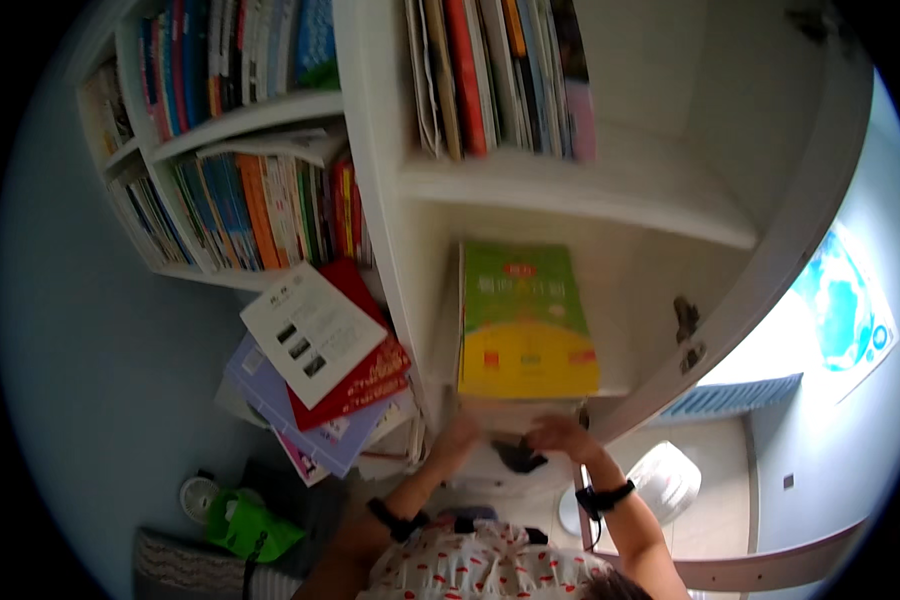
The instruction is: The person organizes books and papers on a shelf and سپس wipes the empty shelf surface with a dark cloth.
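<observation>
My left hand [455,447] is at the front of the white cabinet, just below the shelf edge, and its fingers are smeared by motion. To its right my right hand [562,437] has its fingers apart and holds nothing that I can make out. Between the two hands shows a small dark thing [520,457], too blurred to name. Just beyond both hands a stack of books [525,320] with a green and yellow cover lies flat in the lower compartment. Each wrist wears a black band.
Upright books [500,80] fill part of the compartment above. At left stand more shelves of books [270,210], with a loose pile of booklets and a red folder [355,385] below. A cabinet door [750,300] stands open at right. A green bag [255,525] lies lower left.
</observation>
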Demonstrator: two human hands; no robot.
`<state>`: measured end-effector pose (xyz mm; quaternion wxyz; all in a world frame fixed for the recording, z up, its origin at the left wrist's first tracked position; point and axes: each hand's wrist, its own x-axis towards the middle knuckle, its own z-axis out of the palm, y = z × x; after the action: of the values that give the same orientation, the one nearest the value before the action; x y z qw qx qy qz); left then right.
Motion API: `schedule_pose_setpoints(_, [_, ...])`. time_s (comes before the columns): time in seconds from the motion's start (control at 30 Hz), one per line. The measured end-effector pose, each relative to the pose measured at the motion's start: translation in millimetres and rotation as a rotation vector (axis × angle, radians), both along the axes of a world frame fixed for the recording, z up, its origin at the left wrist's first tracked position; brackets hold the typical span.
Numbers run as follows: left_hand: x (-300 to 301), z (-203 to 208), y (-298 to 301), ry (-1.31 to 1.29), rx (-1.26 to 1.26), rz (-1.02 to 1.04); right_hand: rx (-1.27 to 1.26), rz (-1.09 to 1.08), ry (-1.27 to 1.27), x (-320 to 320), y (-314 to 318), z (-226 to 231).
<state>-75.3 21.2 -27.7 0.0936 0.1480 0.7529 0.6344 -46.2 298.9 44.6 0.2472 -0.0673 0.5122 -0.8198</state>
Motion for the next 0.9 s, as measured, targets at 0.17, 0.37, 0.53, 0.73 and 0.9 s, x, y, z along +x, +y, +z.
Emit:
schedule_pose_setpoints(0.17, [30.2,189.3,14.4,0.268,0.058,-0.02,0.221,0.245,0.483,19.5,-31.6,222.3])
schedule_pose_setpoints(0.37, [-36.8,211.3,56.0,0.866,-0.505,0.27,0.149,-0.443,1.007,-15.5,-62.7,382.1])
schedule_pose_setpoints(0.53, [-34.0,222.4,67.4,0.814,-0.955,0.217,0.336,-0.592,1.038,-83.8,-74.6,470.3])
schedule_pose_setpoints(0.73, [-35.8,208.2,67.7,0.844,-0.922,0.265,0.501,-0.35,0.818,-146.5,-70.5,498.2])
schedule_pose_setpoints(0.9, [-35.0,204.9,67.1,0.834,-0.913,0.26,0.354,-0.284,0.779,-147.6,-59.2,506.3])
